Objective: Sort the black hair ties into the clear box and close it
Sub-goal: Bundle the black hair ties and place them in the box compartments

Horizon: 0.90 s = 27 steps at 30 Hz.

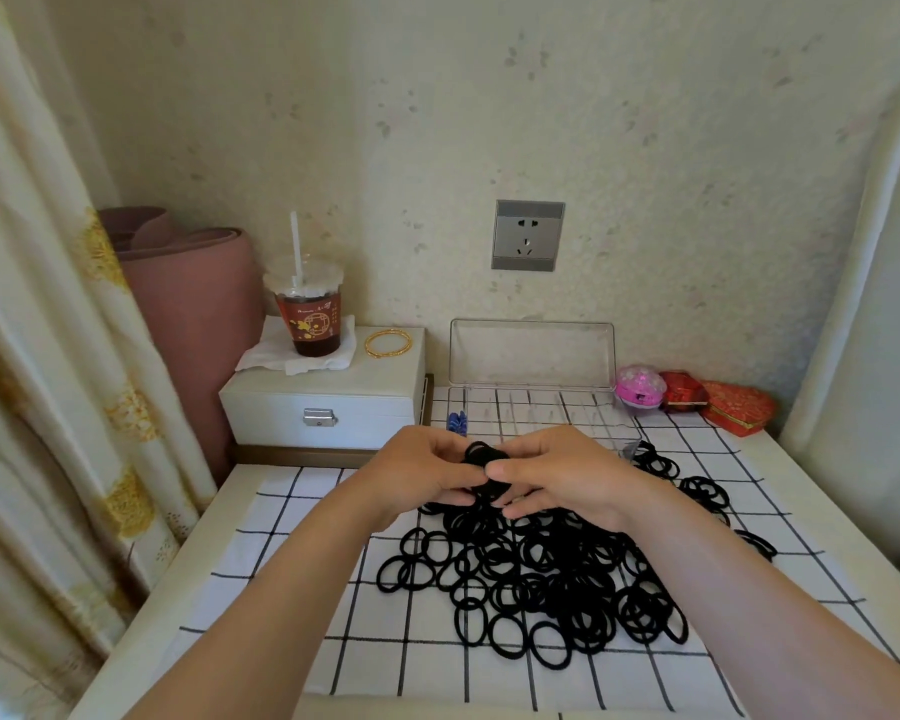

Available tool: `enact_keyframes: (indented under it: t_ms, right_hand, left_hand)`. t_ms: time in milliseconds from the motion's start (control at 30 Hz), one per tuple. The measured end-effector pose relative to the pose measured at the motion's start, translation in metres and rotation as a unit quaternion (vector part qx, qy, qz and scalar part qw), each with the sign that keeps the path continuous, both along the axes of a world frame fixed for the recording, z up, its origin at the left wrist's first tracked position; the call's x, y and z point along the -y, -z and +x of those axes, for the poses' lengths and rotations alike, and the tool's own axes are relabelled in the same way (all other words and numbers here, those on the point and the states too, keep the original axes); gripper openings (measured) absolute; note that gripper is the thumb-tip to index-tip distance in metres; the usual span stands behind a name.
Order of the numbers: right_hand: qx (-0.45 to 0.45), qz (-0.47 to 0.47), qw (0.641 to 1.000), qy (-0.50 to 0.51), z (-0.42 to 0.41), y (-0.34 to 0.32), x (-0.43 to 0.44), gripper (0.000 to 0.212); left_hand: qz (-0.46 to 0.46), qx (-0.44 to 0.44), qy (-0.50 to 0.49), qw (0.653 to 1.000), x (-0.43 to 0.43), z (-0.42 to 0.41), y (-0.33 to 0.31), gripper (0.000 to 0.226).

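A big heap of black hair ties (536,579) lies on the white checked cloth (292,563). Above its far edge my left hand (422,475) and my right hand (562,472) meet and together pinch a small bunch of black hair ties (481,459) between thumbs and fingers. The clear box (536,407) stands just behind my hands with its compartments showing, and its lid (531,350) leans open against the wall. More ties (697,485) lie scattered to the right.
A white jewellery case (328,407) at the back left carries a drink cup with a straw (310,309) and a gold bangle (388,344). A blue scrunchie (457,422) lies beside the box. A pink ball (640,386) and red boxes (733,405) sit at the back right.
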State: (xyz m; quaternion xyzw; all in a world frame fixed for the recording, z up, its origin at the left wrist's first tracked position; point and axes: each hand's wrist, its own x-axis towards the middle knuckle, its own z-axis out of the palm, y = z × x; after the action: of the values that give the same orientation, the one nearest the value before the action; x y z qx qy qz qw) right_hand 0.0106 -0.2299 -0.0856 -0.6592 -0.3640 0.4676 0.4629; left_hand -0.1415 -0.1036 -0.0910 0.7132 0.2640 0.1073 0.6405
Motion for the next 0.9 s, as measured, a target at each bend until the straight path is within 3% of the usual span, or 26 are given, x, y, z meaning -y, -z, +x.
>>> enact_keyframes:
  t_ms: [233, 433, 567, 667, 800, 900]
  right_hand:
    - [-0.027, -0.004, 0.997, 0.069, -0.003, 0.0, -0.005, 0.03]
    - [0.046, 0.01, 0.98, 0.194, 0.01, -0.012, -0.025, 0.03]
    - [0.138, 0.01, 0.964, 0.228, 0.022, -0.016, -0.058, 0.031]
    - [0.245, -0.018, 0.947, 0.209, 0.025, -0.013, -0.085, 0.017]
    - [0.42, -0.077, 0.893, 0.144, 0.025, -0.003, -0.11, 0.02]
    - [0.498, -0.118, 0.854, 0.095, 0.023, -0.001, -0.12, 0.022]
  left_hand:
    - [0.074, 0.014, -0.039, 0.996, -0.002, 0.008, -0.001, 0.037]
    - [0.234, 0.004, -0.059, 0.971, -0.013, 0.018, 0.01, 0.05]
    - [0.291, -0.032, -0.039, 0.955, -0.017, 0.027, 0.025, 0.06]
    - [0.28, -0.044, -0.019, 0.959, -0.02, 0.029, 0.031, 0.051]
    - [0.292, -0.048, -0.02, 0.955, -0.025, 0.033, 0.035, 0.056]
    - [0.295, -0.054, -0.009, 0.954, -0.026, 0.034, 0.037, 0.051]
